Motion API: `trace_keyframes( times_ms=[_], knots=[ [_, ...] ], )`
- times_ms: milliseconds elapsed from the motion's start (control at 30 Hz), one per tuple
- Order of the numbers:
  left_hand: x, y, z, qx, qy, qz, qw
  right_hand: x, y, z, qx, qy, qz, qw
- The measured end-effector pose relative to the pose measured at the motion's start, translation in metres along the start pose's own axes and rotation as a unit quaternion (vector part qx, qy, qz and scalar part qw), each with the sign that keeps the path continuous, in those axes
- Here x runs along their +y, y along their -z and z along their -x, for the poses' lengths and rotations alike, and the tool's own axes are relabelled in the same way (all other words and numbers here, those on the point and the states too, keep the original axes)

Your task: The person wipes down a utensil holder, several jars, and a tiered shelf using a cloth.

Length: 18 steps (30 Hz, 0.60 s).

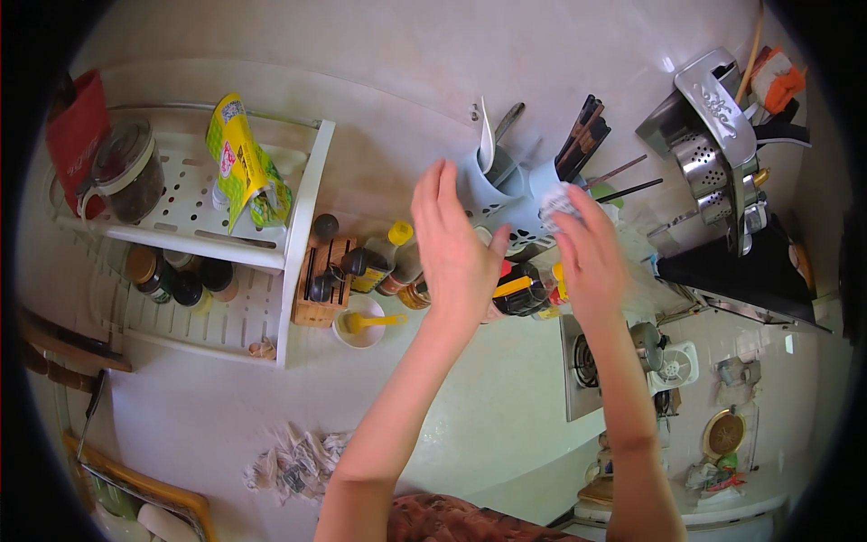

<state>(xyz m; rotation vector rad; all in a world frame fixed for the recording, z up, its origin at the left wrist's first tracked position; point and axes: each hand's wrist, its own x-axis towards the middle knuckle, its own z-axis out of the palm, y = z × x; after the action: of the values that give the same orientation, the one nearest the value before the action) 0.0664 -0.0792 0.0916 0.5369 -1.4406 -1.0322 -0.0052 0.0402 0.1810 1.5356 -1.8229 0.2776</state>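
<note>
A light blue utensil holder (525, 203) with two cups is on the wall side in front of me. A white spoon (486, 139) stands in its left cup, several dark chopsticks (584, 135) in the right one. My left hand (455, 237) is at the holder's left side, fingers loosely spread; whether its fingertips touch the holder cannot be told. My right hand (595, 257) has its fingers on a crumpled pale patterned cloth (561, 205) against the right cup. Below and between my hands are bottles with yellow and red caps, partly hidden.
A white two-tier rack (305, 203) with jars stands left. Beside it are a wooden knife block (325, 281) and a white bowl (360, 332) with a yellow brush (372, 321). Crumpled plastic (298, 464) lies on the counter. Metal utensils hang at right, near a gas stove (576, 379).
</note>
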Motion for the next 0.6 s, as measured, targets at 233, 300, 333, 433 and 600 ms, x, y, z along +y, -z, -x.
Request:
trace_keyframes(
  times_ms=[233, 300, 333, 433, 600],
  knots=[
    [-0.04, -0.031, -0.011, -0.108, 0.071, 0.028, 0.991, 0.006, -0.001, -0.036, -0.091, 0.127, 0.151, 0.976],
    [-0.045, -0.031, -0.009, -0.106, 0.063, 0.028, 0.992, -0.002, -0.006, -0.064, -0.174, 0.108, 0.155, 0.966],
    [-0.046, -0.032, -0.007, -0.109, 0.064, 0.03, 0.992, -0.001, -0.012, -0.073, -0.176, 0.105, 0.157, 0.966],
    [-0.049, -0.034, -0.005, -0.076, 0.019, 0.0, 0.997, 0.005, -0.035, -0.099, -0.243, 0.074, 0.207, 0.945],
    [-0.052, -0.035, -0.004, -0.086, 0.007, -0.005, 0.996, 0.024, -0.055, -0.098, -0.192, 0.124, 0.264, 0.937]
  ],
)
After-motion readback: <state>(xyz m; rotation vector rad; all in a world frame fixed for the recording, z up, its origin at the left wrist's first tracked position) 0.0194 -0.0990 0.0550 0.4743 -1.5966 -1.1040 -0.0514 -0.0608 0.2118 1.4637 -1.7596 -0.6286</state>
